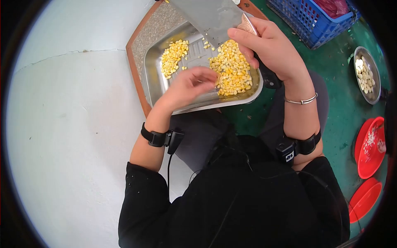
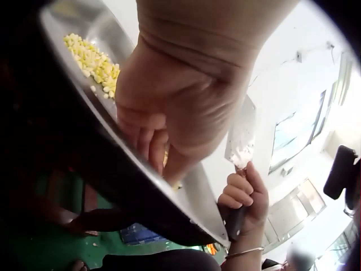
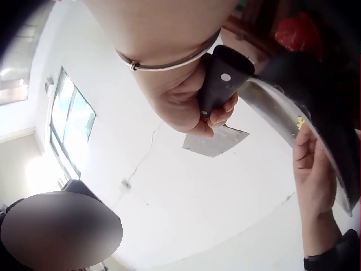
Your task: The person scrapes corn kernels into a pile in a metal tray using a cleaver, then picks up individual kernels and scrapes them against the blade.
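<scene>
My right hand [image 1: 269, 45] grips the black handle [image 1: 269, 74] of a wide cleaver [image 1: 206, 18], its blade raised over the far side of a metal tray [image 1: 257, 89]. My left hand [image 1: 188, 87] reaches into that tray, fingers loosely bent, their tips at the edge of the larger pile of yellow corn kernels [image 1: 233, 74]. A smaller pile of kernels [image 1: 174, 58] lies at the tray's left end, with a few loose ones between. In the left wrist view, the left hand [image 2: 175, 107] points down into the tray, its fingertips partly hidden behind the rim.
The tray rests on a wood-edged, speckled surface [image 1: 155, 29] beside a white wall [image 1: 70, 103]. A blue basket [image 1: 310, 29] stands at upper right. Along the right are a metal bowl [image 1: 374, 97] of pale pieces and red basins [image 1: 366, 202] on the green floor [image 1: 337, 95].
</scene>
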The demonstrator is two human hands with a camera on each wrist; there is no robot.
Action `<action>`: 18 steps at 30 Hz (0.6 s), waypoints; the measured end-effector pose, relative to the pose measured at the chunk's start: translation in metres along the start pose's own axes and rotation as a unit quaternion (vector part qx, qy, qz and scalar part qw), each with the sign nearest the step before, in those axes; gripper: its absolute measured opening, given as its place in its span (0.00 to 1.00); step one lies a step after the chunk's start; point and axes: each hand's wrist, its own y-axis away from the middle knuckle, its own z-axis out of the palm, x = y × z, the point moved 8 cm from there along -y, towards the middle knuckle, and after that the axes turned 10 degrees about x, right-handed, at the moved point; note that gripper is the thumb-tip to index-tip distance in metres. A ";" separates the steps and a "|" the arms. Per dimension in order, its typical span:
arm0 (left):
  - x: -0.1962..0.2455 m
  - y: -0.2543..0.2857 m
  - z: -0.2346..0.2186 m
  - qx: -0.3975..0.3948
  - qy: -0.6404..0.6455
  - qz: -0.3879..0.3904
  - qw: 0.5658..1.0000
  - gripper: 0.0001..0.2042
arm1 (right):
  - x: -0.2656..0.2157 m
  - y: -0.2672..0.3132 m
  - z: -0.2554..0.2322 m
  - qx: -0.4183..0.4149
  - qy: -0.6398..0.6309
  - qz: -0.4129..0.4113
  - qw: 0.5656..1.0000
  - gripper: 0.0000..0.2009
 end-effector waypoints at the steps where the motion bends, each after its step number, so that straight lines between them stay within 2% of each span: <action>1: -0.007 -0.006 -0.018 0.046 -0.035 -0.018 0.998 0.09 | 0.000 0.000 -0.001 -0.001 0.002 -0.004 1.000 0.12; 2: -0.013 -0.010 -0.030 0.045 -0.035 -0.018 0.998 0.09 | 0.000 0.001 -0.001 -0.001 0.003 -0.009 1.000 0.12; 3: -0.018 -0.015 -0.055 0.116 -0.179 0.001 0.977 0.10 | 0.002 0.002 -0.001 0.000 0.002 -0.009 1.000 0.12; 4: -0.016 -0.015 -0.075 0.183 -0.317 0.021 0.930 0.11 | 0.001 0.002 -0.001 0.001 0.000 -0.015 1.000 0.12; 5: -0.018 -0.015 -0.081 0.181 -0.319 0.022 0.930 0.11 | 0.000 0.001 -0.002 0.003 -0.002 -0.020 1.000 0.12; 7: -0.031 -0.016 -0.088 0.156 -0.398 -0.043 0.903 0.11 | 0.000 0.000 -0.001 0.002 -0.009 -0.015 1.000 0.11; 14: -0.040 -0.024 -0.063 0.145 -0.349 -0.022 0.926 0.09 | 0.000 0.000 0.000 -0.007 -0.013 -0.008 1.000 0.11; 16: -0.035 -0.028 -0.042 0.096 -0.247 -0.049 0.963 0.08 | 0.000 0.000 0.000 -0.005 -0.009 -0.008 1.000 0.11; 18: -0.024 -0.031 -0.022 0.081 -0.228 -0.032 0.970 0.08 | -0.001 0.001 0.000 -0.003 -0.005 -0.008 1.000 0.11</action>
